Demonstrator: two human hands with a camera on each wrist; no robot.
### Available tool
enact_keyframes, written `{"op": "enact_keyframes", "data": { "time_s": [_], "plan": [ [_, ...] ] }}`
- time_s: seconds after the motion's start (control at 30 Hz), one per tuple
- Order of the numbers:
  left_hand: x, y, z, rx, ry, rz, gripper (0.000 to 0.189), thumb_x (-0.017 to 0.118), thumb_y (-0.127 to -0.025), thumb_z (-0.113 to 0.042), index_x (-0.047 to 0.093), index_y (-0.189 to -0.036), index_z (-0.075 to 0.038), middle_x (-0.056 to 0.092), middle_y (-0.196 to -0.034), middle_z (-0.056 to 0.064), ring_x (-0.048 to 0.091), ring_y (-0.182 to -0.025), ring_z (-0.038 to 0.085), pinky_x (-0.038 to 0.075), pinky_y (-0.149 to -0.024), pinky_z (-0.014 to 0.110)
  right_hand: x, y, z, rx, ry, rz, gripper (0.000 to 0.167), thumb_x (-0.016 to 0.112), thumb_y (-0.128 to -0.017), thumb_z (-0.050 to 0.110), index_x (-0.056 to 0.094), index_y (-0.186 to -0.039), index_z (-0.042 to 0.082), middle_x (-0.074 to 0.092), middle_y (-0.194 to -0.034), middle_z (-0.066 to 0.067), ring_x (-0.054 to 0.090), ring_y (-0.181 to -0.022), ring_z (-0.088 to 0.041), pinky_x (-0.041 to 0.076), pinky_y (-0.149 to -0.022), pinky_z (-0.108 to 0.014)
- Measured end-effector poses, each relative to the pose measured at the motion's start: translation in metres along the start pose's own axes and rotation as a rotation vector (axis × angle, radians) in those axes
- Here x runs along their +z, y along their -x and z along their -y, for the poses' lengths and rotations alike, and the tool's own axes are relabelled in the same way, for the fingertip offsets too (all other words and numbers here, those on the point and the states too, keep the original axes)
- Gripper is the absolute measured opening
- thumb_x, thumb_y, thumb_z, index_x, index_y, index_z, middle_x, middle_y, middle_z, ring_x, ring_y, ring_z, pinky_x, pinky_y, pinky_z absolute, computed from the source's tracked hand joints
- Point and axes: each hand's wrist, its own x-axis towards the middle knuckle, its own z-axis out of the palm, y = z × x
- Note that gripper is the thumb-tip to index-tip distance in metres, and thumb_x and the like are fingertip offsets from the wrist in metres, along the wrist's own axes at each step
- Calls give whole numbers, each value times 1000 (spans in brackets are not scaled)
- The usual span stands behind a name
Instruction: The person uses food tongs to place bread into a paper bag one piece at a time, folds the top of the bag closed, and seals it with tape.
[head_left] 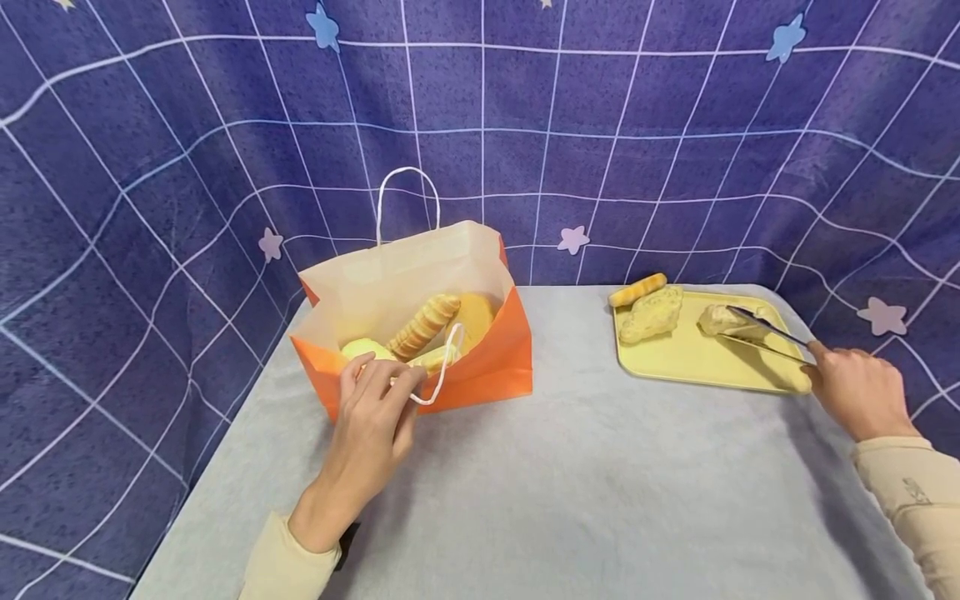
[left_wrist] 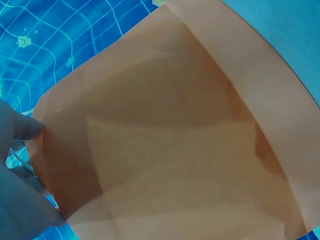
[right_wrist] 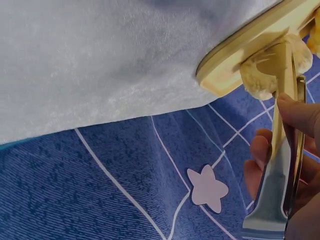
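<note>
An orange paper bag [head_left: 489, 354] with a pale inside and white handles stands on the table, its mouth facing up. My left hand [head_left: 371, 408] grips its front rim, fingers over the edge; in the left wrist view fingers [left_wrist: 27, 127] show at the bag's edge [left_wrist: 165, 165]. Inside lie a twisted bread roll [head_left: 426, 325], a round golden bread [head_left: 472, 321] and a pale yellow bun [head_left: 367, 348]. At the right, my right hand [head_left: 862, 392] holds metal tongs [right_wrist: 280, 175], their tips around a pale lumpy bread [head_left: 720, 320] over the yellow tray [head_left: 697, 367].
Also at the tray's left are another pale, lumpy bread [head_left: 652, 315] and a small golden, ridged one [head_left: 637, 290] on the rim. A grey cloth [head_left: 570, 483] covers the table. Behind and at both sides hangs a blue curtain [head_left: 517, 158] with stars.
</note>
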Motion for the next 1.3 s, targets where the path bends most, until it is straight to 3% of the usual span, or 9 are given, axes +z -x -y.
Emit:
{"op": "enact_keyframes", "data": {
  "time_s": [0.2,0.57,1.1,1.3],
  "plan": [
    [0,0,1,-6,1,2,26,51,-83,4,67,-101,-7,58,-92,7,56,-86,26,31,-103,58,-7,4,9,41,-36,-16,22,69,-81,9,56,-96,0,52,-59,-20,48,-48,-46,26,-33,-51],
    [0,1,1,-23,-6,5,28,52,-80,5,67,-102,-6,58,-91,7,56,-86,27,31,-103,58,-21,3,29,33,-50,-97,30,73,-79,8,57,-104,1,52,-60,-19,48,-48,-46,26,-34,-52],
    [2,-2,0,-34,2,2,29,57,-79,7,67,-101,-7,58,-91,6,56,-85,26,30,-104,57,-48,-8,65,-69,-56,-268,36,74,-81,16,62,-113,4,57,-65,-15,53,-52,-41,31,-34,-50],
    [2,-1,-1,-33,4,6,28,57,-79,7,67,-101,-7,58,-92,6,56,-85,26,30,-104,57,-62,-16,87,-130,-82,-360,39,64,-89,29,66,-120,6,58,-66,-16,52,-51,-36,34,-37,-51]
  ]
}}
